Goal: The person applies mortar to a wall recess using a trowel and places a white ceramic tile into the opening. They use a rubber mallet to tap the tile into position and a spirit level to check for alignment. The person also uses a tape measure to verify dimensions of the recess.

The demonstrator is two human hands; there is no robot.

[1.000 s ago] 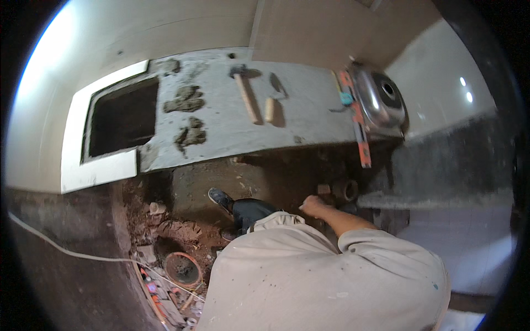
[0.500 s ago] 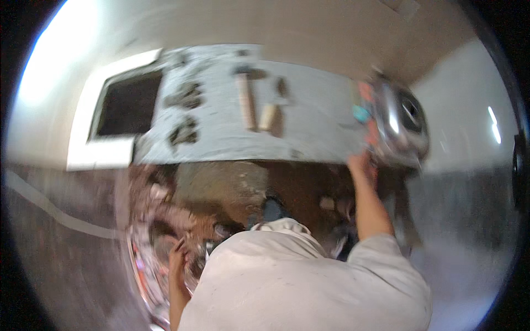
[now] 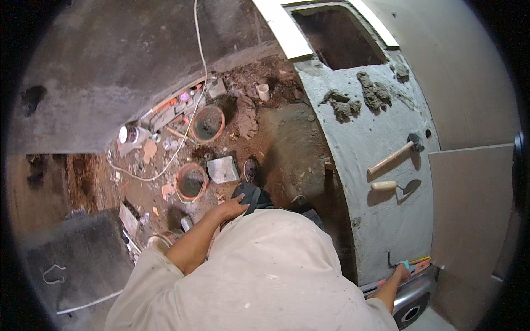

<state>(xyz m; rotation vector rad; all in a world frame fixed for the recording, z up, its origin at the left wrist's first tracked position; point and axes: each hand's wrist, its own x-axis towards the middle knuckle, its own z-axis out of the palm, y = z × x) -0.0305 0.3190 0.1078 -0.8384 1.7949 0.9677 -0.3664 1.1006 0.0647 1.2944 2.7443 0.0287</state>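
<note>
White tiles border the hole, mortar lumps lie unspread, and whether left hand at dark trousers or right hand touching teal item grasps, I cannot tell.

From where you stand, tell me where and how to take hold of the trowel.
The trowel is probably best gripped by its pale handle, from the slab's open edge: the rounded handle points that way, the flat blade toward the wall.
</note>
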